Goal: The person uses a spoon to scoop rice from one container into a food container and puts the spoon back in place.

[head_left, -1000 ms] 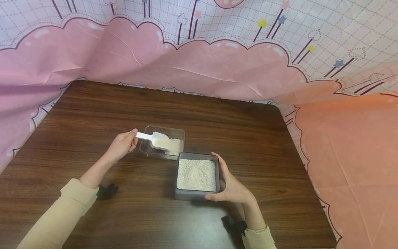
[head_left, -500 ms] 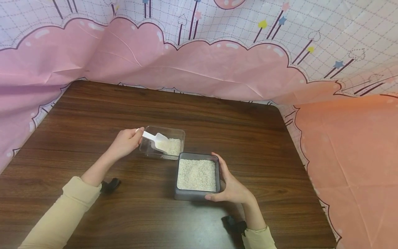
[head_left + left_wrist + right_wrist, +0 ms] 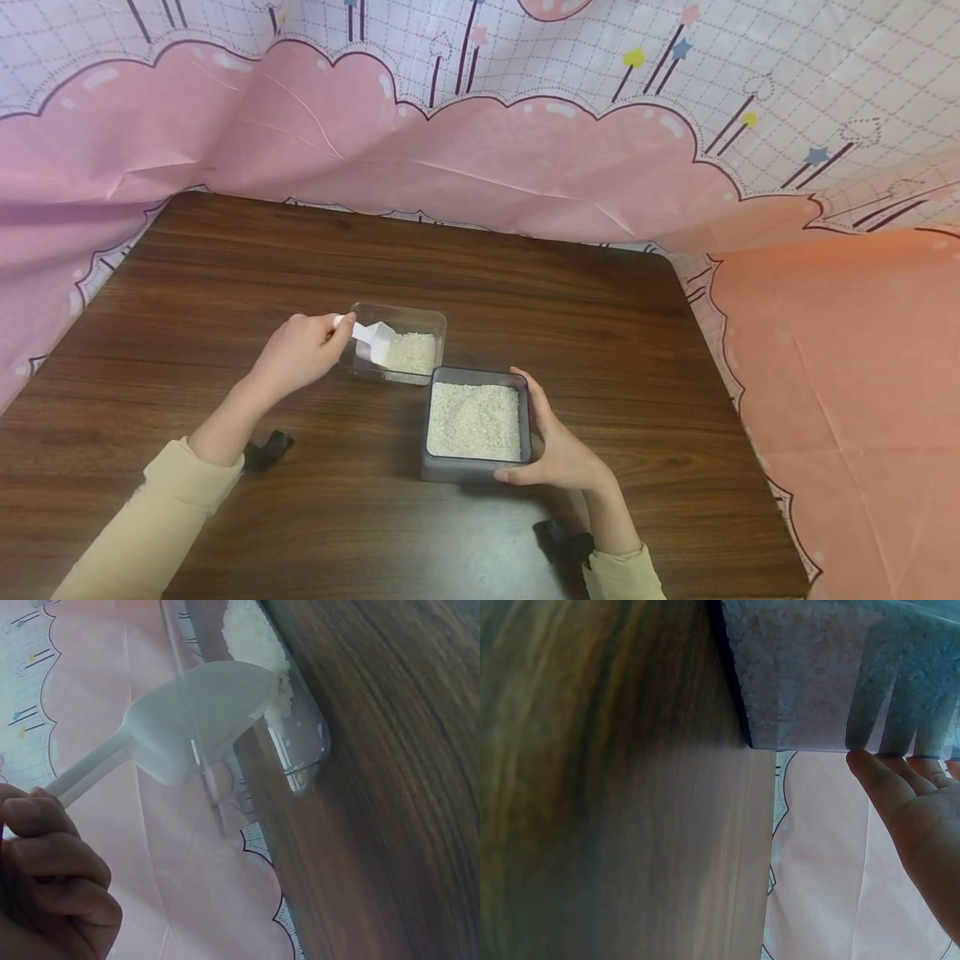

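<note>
My left hand (image 3: pixel 302 352) grips the handle of a white plastic scoop (image 3: pixel 377 340). In the head view the scoop's bowl is tilted down inside a clear plastic tub (image 3: pixel 408 313), its lip at a heap of white rice (image 3: pixel 412 354). In the left wrist view the scoop (image 3: pixel 187 712) is seen from its side, lip against the rice (image 3: pixel 255 634). My right hand (image 3: pixel 562 454) holds a square grey see-through box (image 3: pixel 468 473) by its right side, thumb at the front and fingers toward the back. Rice (image 3: pixel 474 421) fills the box almost to its rim.
The box stands on the dark wooden table (image 3: pixel 525 300), close against the tub's front right corner. A pink patterned cloth (image 3: pixel 480 158) hangs behind and beside the table. A black wrist mount (image 3: pixel 268 451) shows at the left wrist, another (image 3: pixel 564 543) at the right.
My left hand has moved right, and the scoop has tipped more steeply into the tub. Rice that lay in the scoop's bowl now lies heaped in the tub. The right hand and box stay still.
</note>
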Demonstrator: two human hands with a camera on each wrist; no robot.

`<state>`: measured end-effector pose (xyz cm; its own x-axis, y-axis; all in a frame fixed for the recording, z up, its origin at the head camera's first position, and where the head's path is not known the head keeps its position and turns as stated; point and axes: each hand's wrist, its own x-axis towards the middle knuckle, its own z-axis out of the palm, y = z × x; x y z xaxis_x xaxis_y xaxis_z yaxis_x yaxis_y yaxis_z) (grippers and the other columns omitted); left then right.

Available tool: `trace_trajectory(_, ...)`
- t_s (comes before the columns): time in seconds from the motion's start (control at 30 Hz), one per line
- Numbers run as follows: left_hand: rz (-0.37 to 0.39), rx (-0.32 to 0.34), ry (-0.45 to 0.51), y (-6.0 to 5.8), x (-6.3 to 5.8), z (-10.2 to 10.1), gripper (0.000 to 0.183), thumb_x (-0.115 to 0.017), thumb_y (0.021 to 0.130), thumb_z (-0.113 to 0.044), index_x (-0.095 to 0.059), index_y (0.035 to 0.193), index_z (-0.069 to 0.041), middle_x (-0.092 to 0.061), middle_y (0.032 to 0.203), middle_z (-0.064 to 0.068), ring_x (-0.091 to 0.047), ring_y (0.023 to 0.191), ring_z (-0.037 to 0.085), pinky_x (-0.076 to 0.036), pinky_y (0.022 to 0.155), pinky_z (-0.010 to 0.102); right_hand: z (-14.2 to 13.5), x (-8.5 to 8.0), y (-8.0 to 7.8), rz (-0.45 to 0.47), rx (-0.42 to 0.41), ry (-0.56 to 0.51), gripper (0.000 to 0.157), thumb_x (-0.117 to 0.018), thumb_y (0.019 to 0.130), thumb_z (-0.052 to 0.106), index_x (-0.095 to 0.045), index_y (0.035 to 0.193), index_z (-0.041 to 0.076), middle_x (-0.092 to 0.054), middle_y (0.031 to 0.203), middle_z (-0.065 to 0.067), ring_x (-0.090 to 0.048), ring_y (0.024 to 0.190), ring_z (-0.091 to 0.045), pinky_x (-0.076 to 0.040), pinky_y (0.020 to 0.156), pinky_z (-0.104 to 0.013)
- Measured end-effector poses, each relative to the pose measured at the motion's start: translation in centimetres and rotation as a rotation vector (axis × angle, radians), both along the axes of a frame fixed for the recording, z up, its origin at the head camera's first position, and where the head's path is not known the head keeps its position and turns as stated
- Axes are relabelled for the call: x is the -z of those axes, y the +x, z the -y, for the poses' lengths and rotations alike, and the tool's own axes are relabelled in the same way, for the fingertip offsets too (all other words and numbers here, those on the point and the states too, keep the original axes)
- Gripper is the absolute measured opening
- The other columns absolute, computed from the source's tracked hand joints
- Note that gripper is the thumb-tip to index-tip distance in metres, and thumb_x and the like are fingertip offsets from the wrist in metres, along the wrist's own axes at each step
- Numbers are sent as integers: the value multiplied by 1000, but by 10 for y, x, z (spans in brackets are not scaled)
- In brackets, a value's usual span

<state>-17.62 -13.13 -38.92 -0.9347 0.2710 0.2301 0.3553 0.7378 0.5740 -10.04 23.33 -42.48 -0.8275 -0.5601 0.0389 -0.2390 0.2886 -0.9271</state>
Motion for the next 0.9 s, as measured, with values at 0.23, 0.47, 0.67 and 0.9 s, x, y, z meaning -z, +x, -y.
trace_trajectory(0.23, -98, -31, -11, 9, -6, 3, 45, -45, 103, -24, -38, 59, -15, -27, 49, -8, -27, 47, 10, -23, 45, 28, 1, -1, 0, 3, 3, 0, 121, -88, 68, 13, -5, 154, 30, -25, 151, -7, -32, 134, -28, -31, 106, -54)
trace_trajectory(0.47, -133, -44, 2, 11, -5, 12, 45, -46, 103, -24, -38, 60, -15, -26, 50, -8, -24, 47, 9, -21, 45, 27, 0, 0, 0, 5, 5, -6, 121, -88, 68, 12, -4, 155, 21, -25, 151, -7, -32, 134, -29, -30, 105, -57)
trace_trajectory(0.67, -104, -52, 129, 14, 0, 18, 44, -42, 105, -24, -45, 63, -12, -32, 50, -7, -24, 43, 5, -22, 41, 25, -1, 1, -1, 3, 4, -2, 121, -89, 68, 11, -6, 154, 30, -24, 151, -6, -32, 134, -29, -32, 106, -52)
trace_trajectory(0.9, -44, -108, 292, 19, 6, 23, 46, -40, 106, -25, -54, 67, -6, -41, 48, -3, -29, 41, 5, -27, 40, 25, 0, 1, -1, 10, 8, -10, 121, -89, 67, 12, -6, 154, 31, -24, 151, -7, -32, 135, -30, -29, 105, -59)
